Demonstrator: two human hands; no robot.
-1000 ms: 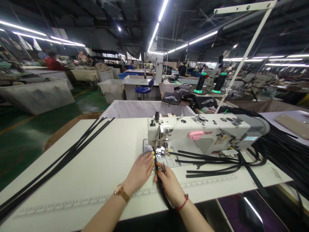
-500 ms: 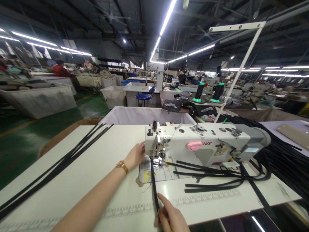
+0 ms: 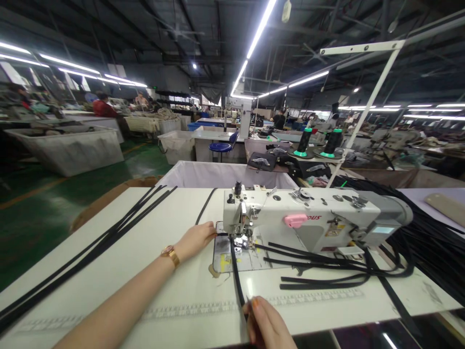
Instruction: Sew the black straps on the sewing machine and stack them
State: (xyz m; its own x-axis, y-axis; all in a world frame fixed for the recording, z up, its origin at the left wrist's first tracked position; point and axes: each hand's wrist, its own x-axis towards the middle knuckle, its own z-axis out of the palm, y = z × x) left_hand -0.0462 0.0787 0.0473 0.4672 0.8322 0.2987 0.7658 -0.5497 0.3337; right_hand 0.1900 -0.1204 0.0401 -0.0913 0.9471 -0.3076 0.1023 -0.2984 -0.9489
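A white sewing machine (image 3: pixel 265 206) stands on the white table. One narrow black strap (image 3: pixel 235 271) runs from under its presser foot toward me, and my right hand (image 3: pixel 269 322) is closed on the near end. A small pointed tip shows by the right fingers; what it belongs to is hidden. Left of the needle, my left hand (image 3: pixel 198 241), with a gold watch on the wrist, pinches a black strip (image 3: pixel 221 234) close to the foot. Behind that hand, a length of black strap (image 3: pixel 206 205) curves toward the table's far edge.
Several black straps (image 3: pixel 105 237) lie along the table's left side. More strap ends (image 3: pixel 319 261) lie under the machine arm. A printed ruler (image 3: pixel 196 309) crosses the front. Beyond the table stand a pale bin (image 3: pixel 218 169) and two black thread cones (image 3: pixel 303 143).
My left hand has moved left and toward me from behind the machine head, uncovering the strap behind it. My right hand shifts slightly right. The camera view has turned a little left.
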